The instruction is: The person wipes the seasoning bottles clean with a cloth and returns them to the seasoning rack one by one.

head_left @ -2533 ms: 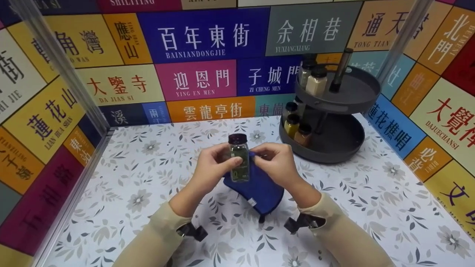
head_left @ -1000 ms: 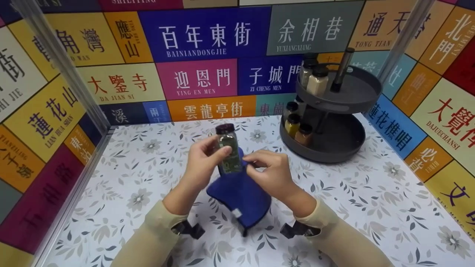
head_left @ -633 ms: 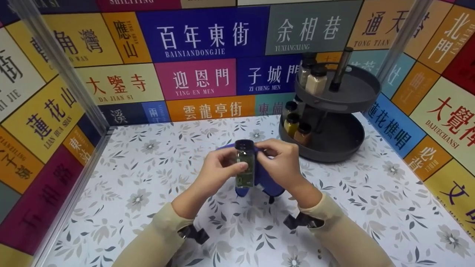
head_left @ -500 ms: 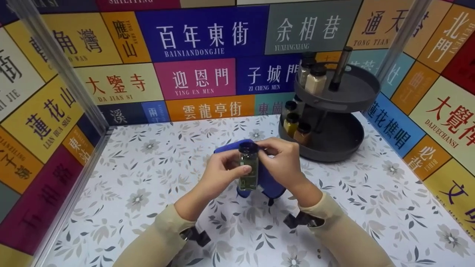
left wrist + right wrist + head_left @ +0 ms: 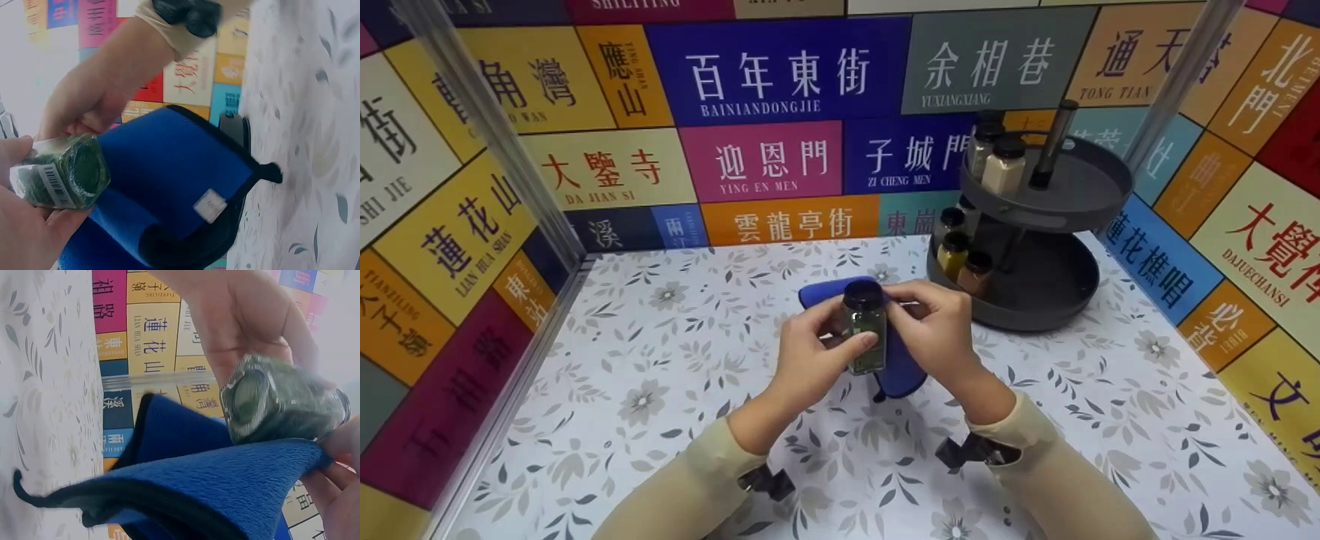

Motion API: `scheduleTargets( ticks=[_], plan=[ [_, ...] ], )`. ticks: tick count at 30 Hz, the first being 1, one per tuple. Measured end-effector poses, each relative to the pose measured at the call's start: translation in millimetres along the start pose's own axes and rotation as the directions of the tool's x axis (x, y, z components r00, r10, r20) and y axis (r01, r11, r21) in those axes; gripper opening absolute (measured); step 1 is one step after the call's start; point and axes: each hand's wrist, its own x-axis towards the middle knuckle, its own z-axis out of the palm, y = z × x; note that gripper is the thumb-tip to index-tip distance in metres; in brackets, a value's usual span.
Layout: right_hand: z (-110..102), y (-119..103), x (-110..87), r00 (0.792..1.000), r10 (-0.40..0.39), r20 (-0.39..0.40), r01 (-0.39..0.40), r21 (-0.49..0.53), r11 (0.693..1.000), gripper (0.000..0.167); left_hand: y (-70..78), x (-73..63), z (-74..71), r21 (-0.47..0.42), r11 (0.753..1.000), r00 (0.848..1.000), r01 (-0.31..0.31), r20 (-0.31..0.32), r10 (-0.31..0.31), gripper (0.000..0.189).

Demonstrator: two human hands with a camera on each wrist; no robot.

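Observation:
In the head view my left hand [image 5: 810, 352] holds a glass spice jar [image 5: 865, 321] with a dark cap, its thumb across the front. Green flakes show through the glass. A barcode label appears on the jar [image 5: 53, 183] in the left wrist view. My right hand [image 5: 936, 330] pinches a blue cloth [image 5: 901, 367] near the jar's cap. The cloth [image 5: 225, 481], edged in dark trim, hangs in folds and lies along the jar's side in the right wrist view. A small white tag [image 5: 210, 206] is on it.
At the back right stands a dark two-tier round rack [image 5: 1035, 315]. Several spice jars sit along its left side, among them a yellow one [image 5: 952, 255] below and a pale one [image 5: 1003, 169] above. Panels with lettering wall in the floral-patterned table [image 5: 660, 442].
The jar swung left about a second ago, then came back right between my hands. The cloth moved with it and now spreads out behind the jar at the upper left. Both hands keep their holds.

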Motion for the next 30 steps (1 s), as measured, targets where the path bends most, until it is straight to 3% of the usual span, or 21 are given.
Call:
scheduleTargets(
  ticks=[4,9,13,19,25,30],
  plan=[
    [3.0,-5.5,-2.5,1.000,0.010,-0.005,-0.010,0.014,1.000,0.017,-2.5,3.6,-2.1,-0.013,1.000,0.998,-0.020,-0.065,0.019,0.046],
    [6.4,-8.8,-7.4,0.998,0.012,0.056,-0.012,-0.013,1.000,0.020,-7.2,11.0,-9.9,-0.040,0.998,0.988,0.042,-0.146,-0.048,0.039],
    [4.9,-11.3,-7.7,0.993,0.017,0.115,-0.011,-0.049,0.999,0.023,-6.9,13.7,-15.7,-0.043,0.996,0.985,0.072,-0.152,-0.078,0.035],
    [-2.3,-15.2,-5.1,0.983,0.095,0.157,-0.090,-0.042,0.995,0.023,-4.6,11.6,-20.5,-0.073,0.995,0.997,0.061,-0.038,-0.064,0.032],
    [-7.5,-16.4,-0.3,0.988,0.143,0.055,-0.145,0.026,0.989,0.019,-6.6,7.1,-17.0,-0.027,0.999,0.994,0.034,0.107,-0.031,0.038],
    [-5.9,-10.0,1.2,0.985,0.166,0.055,-0.170,0.083,0.982,0.020,-7.1,9.3,-15.8,-0.048,0.999,0.995,0.017,0.096,-0.012,0.039]
  ],
)
